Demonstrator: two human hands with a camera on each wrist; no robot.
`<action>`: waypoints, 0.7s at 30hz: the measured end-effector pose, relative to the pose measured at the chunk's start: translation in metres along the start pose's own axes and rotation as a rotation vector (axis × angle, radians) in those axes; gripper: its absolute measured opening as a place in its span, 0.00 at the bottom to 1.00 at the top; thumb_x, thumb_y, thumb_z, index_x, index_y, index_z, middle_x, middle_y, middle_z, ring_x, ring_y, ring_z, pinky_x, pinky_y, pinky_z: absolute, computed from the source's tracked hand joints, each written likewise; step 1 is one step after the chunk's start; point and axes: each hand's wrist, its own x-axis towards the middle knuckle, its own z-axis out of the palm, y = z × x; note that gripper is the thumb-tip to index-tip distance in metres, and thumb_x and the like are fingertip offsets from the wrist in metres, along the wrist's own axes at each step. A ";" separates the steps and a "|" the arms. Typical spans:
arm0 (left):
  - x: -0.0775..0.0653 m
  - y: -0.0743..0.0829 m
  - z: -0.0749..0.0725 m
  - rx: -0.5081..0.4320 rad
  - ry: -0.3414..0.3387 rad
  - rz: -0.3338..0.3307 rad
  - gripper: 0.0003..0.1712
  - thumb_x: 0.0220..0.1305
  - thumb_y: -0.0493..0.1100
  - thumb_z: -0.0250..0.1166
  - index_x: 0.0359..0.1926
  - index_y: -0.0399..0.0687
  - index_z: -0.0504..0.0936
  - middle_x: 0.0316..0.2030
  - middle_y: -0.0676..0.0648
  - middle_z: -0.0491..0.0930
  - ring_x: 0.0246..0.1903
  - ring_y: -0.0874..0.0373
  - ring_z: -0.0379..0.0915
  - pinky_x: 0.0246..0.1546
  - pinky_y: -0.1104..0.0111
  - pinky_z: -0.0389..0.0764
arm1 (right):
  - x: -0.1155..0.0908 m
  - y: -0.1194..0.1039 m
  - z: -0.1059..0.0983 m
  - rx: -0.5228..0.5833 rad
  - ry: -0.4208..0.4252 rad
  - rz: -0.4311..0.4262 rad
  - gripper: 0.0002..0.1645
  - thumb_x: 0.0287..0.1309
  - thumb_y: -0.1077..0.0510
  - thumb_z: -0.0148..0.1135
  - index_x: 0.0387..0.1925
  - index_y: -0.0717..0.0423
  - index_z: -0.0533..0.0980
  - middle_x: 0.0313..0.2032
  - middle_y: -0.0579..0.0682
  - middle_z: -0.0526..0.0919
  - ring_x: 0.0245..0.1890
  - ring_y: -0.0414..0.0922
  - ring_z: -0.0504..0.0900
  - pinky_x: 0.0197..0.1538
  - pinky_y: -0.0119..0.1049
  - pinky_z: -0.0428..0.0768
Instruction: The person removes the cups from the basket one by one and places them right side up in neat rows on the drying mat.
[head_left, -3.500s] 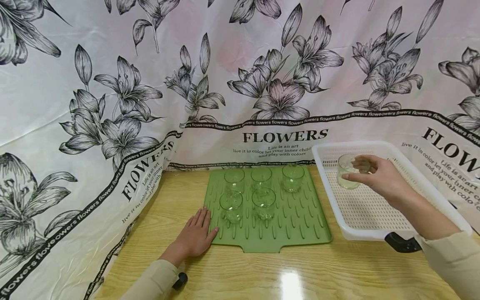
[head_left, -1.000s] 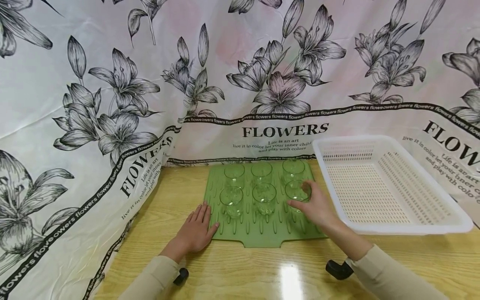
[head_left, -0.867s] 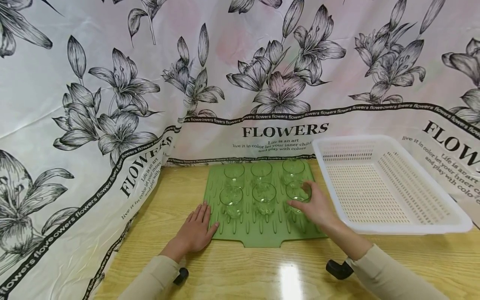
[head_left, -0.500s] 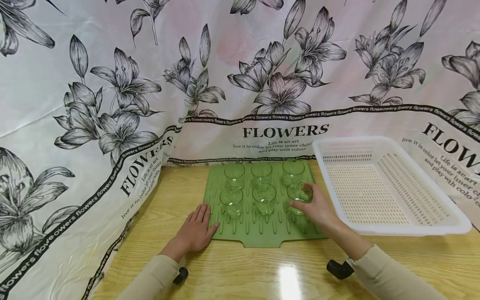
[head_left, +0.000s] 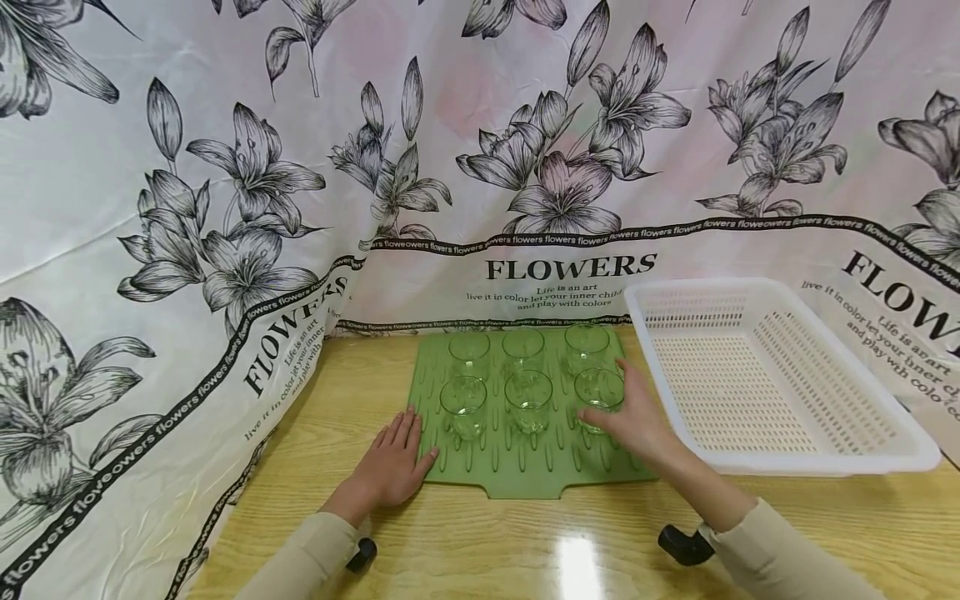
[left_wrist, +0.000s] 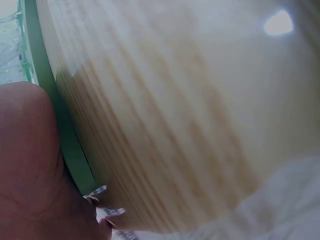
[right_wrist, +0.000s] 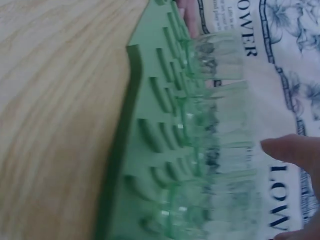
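Observation:
Six clear glasses stand in two rows on a green ridged mat (head_left: 525,477). My right hand (head_left: 636,421) is at the front right glass (head_left: 597,392), which stands on the mat, with thumb in front and fingers curled round its far side. In the right wrist view a fingertip (right_wrist: 292,150) shows beside the row of glasses (right_wrist: 222,150) on the mat (right_wrist: 145,145). My left hand (head_left: 393,467) lies flat, fingers straight, on the mat's front left corner and the table. The left wrist view shows that hand (left_wrist: 30,165) against the mat's edge (left_wrist: 70,150).
An empty white perforated basket (head_left: 787,462) sits right of the mat on the wooden table (head_left: 480,542). Flower-printed cloth (head_left: 225,250) hangs behind and along the left side. Black wrist mounts (head_left: 684,546) show at both sleeves.
3.5 s ago my right hand held a glass over the basket; it now stands on the mat at front right. Over the last second the hand barely moved. The left hand stayed put.

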 end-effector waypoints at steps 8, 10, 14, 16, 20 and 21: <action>-0.002 0.001 -0.002 -0.008 0.012 -0.001 0.43 0.83 0.62 0.38 0.80 0.33 0.48 0.81 0.35 0.41 0.79 0.37 0.38 0.77 0.44 0.49 | -0.021 -0.032 -0.030 -0.172 -0.057 -0.196 0.67 0.59 0.44 0.74 0.79 0.69 0.41 0.74 0.77 0.47 0.71 0.77 0.55 0.65 0.76 0.58; -0.003 0.002 -0.006 -0.009 0.007 -0.001 0.43 0.83 0.61 0.40 0.80 0.32 0.50 0.80 0.34 0.42 0.79 0.37 0.40 0.76 0.44 0.50 | -0.025 -0.042 -0.044 -0.195 -0.059 -0.248 0.63 0.60 0.45 0.73 0.79 0.69 0.44 0.74 0.75 0.49 0.71 0.76 0.56 0.66 0.76 0.58; -0.006 0.001 -0.013 0.029 0.041 0.014 0.41 0.81 0.60 0.46 0.78 0.33 0.57 0.79 0.34 0.49 0.78 0.35 0.46 0.74 0.42 0.54 | -0.026 -0.058 -0.080 -0.258 -0.034 -0.298 0.60 0.63 0.47 0.71 0.79 0.68 0.45 0.75 0.74 0.49 0.73 0.74 0.53 0.68 0.75 0.55; -0.008 -0.001 -0.020 0.046 0.089 0.032 0.39 0.80 0.59 0.49 0.77 0.35 0.62 0.78 0.34 0.53 0.76 0.34 0.50 0.73 0.39 0.56 | -0.023 -0.063 -0.099 -0.303 -0.004 -0.306 0.59 0.65 0.47 0.70 0.79 0.68 0.45 0.75 0.74 0.48 0.73 0.74 0.52 0.68 0.75 0.54; -0.007 -0.002 -0.046 0.099 0.257 0.074 0.36 0.77 0.57 0.55 0.74 0.37 0.68 0.76 0.34 0.58 0.74 0.33 0.55 0.71 0.37 0.58 | -0.010 -0.067 -0.130 -0.431 0.108 -0.398 0.58 0.63 0.50 0.71 0.79 0.68 0.47 0.75 0.74 0.50 0.73 0.73 0.52 0.71 0.72 0.53; -0.005 -0.002 -0.055 0.118 0.303 0.084 0.36 0.77 0.56 0.56 0.74 0.37 0.68 0.76 0.34 0.59 0.73 0.33 0.56 0.70 0.37 0.59 | -0.005 -0.067 -0.137 -0.477 0.149 -0.443 0.57 0.63 0.52 0.71 0.78 0.69 0.48 0.74 0.74 0.51 0.73 0.73 0.53 0.73 0.69 0.52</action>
